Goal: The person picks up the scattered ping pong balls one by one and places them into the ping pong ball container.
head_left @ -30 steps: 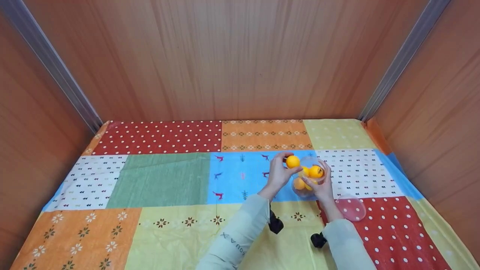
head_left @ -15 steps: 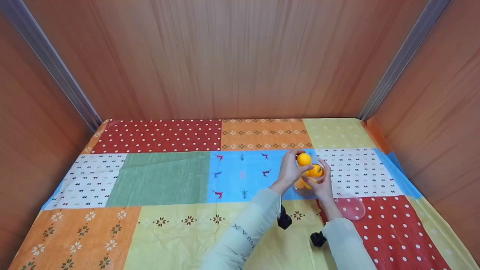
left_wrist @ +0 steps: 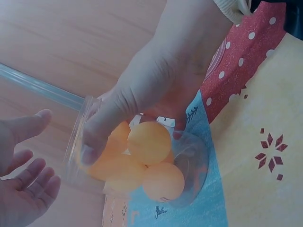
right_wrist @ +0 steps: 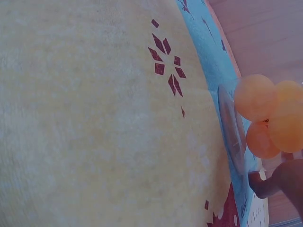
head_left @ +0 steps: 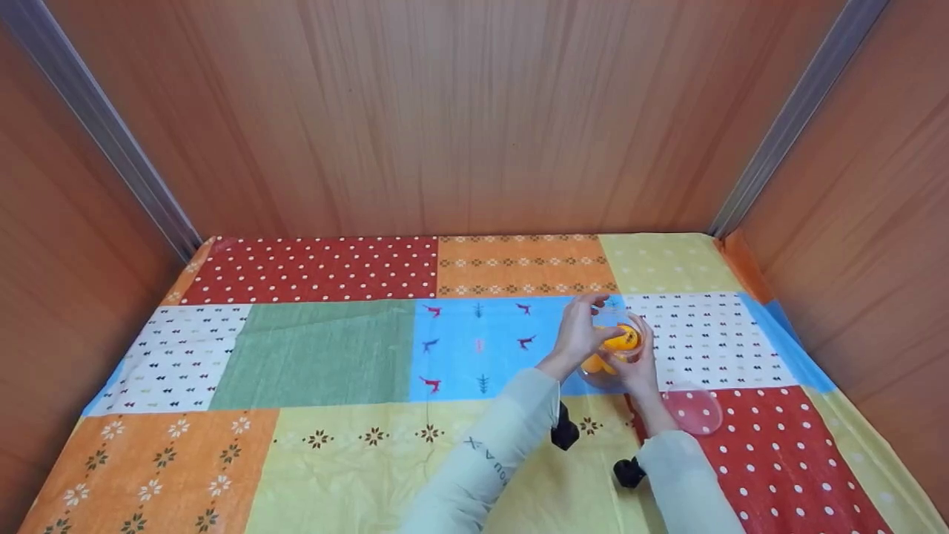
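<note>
A clear plastic jar (head_left: 597, 380) with several orange table tennis balls (left_wrist: 149, 142) inside stands on the blue patch of the cloth. My right hand (head_left: 637, 368) grips it from the right side, with the thumb across the wall near the mouth. My left hand (head_left: 578, 335) is over the jar's mouth. In the left wrist view its fingers (left_wrist: 43, 185) are spread beside the rim and hold nothing. The right wrist view shows the balls (right_wrist: 256, 98) through the jar wall, with part of the right hand (right_wrist: 284, 185) below them.
A clear round lid (head_left: 695, 410) lies on the red dotted patch right of the jar. The patchwork cloth (head_left: 334, 356) covers the table. Wood-grain walls (head_left: 474, 119) stand behind and at both sides.
My left hand has moved right to the jar's mouth with an orange table tennis ball, then let it go into the jar; its fingers have opened. My right hand keeps its grip.
</note>
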Demonstrator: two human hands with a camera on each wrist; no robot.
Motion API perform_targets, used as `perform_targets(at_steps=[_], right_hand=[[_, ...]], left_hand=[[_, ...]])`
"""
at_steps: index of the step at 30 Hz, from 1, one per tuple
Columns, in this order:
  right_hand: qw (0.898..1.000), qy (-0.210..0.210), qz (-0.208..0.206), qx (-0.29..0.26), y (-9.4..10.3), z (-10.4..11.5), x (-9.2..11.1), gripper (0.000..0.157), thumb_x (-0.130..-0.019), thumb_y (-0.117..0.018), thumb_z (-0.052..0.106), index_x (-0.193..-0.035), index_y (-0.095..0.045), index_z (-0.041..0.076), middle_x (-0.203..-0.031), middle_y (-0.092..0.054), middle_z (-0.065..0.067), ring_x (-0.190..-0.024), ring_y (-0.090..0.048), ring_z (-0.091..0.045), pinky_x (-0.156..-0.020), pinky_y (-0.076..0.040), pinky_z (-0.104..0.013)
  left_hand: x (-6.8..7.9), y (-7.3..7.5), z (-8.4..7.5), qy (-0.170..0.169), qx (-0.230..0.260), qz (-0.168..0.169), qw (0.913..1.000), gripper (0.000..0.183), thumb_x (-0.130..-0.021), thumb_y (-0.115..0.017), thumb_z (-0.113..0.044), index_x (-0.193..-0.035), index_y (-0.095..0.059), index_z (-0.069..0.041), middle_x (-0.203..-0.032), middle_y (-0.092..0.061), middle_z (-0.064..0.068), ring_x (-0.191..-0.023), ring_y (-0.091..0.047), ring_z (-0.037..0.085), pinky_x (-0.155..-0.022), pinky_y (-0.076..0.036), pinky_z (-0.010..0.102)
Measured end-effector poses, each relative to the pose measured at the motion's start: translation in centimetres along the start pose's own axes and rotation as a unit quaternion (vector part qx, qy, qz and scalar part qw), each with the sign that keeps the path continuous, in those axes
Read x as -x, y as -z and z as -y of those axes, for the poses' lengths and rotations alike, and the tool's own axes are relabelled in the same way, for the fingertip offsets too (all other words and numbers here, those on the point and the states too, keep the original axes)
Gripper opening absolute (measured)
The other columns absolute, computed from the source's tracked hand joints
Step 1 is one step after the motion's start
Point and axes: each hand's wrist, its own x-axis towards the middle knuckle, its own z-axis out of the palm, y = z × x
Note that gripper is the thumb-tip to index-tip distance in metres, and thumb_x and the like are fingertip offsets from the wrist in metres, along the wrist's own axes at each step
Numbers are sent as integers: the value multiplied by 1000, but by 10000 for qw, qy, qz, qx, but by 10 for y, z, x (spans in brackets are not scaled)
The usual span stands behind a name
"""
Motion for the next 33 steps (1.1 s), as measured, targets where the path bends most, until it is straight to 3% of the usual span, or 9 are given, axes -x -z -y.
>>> perform_targets(at_steps=[5,12,18,27,33], right_hand=[[9999,-29,-28,109,0,-1,0,82,-75,-71,18,-138,-18,17,-141,-21,-1,-120,-27,-18,-99,-28,-36],[9999,-100,-43,91,0,-4,-1,82,-76,-71,15,-139,-18,17,-143,-18,-3,-124,-22,-21,-104,-17,-41],[9999,-159,-8,48,1,-4,0,82,-76,-70,12,-139,-17,16,-141,-22,-6,-123,-23,-21,-104,-18,-41],[9997,-196,83,-80,3,-1,1,83,-77,-69,9,-140,-15,18,-142,-19,-8,-122,-23,-22,-103,-19,-42],[9998,-106,136,-76,3,0,0,83,-75,-70,8,-139,-17,16,-140,-22,-7,-121,-25,-21,-103,-19,-39]], left_hand=[[1,6,3,-38,138,-37,9999,45,-74,-72,-16,-116,-55,-11,-108,-54,3,-98,-49,18,-81,-43,20],[3,18,10,-295,-33,-80,9995,42,-78,-68,-20,-117,-55,-8,-108,-54,3,-97,-51,18,-80,-42,18],[6,29,21,-270,-103,-89,9995,42,-81,-65,-25,-117,-54,-6,-108,-55,5,-93,-51,14,-78,-43,20],[12,50,39,-402,-162,-269,9987,38,-84,-62,-23,-116,-54,-4,-107,-54,6,-95,-51,17,-80,-43,25],[15,64,51,-390,-134,-211,9989,40,-84,-61,-23,-116,-53,-2,-106,-53,7,-96,-50,19,-82,-44,31]])
